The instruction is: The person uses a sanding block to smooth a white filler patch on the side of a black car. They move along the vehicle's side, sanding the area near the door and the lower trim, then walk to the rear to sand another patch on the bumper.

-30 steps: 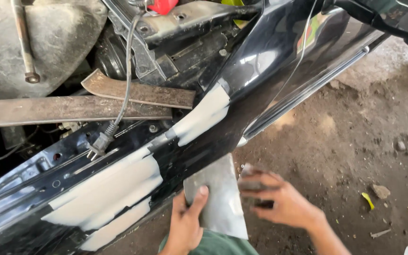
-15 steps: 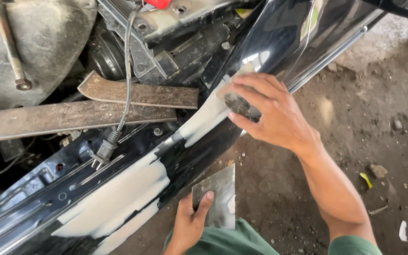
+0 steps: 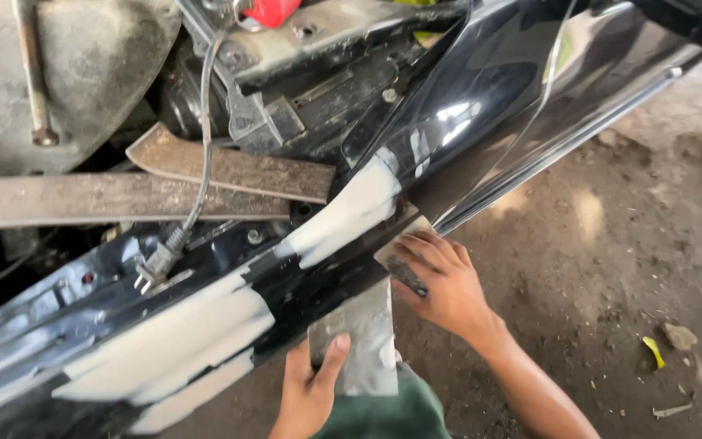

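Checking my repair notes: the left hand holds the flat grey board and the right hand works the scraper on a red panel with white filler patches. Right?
Not quite: the panel is glossy black, not red, as the head view shows. The left hand does hold the grey board, and the right hand works the scraper beside white filler.

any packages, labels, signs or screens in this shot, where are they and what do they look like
None in view: no package, label, sign or screen.
Nearest thing: flat grey metal mixing plate, pinched by the left hand below the glossy black body panel, bare of any label.
Right hand: presses a small grey spreader blade to the panel beside a white filler patch.
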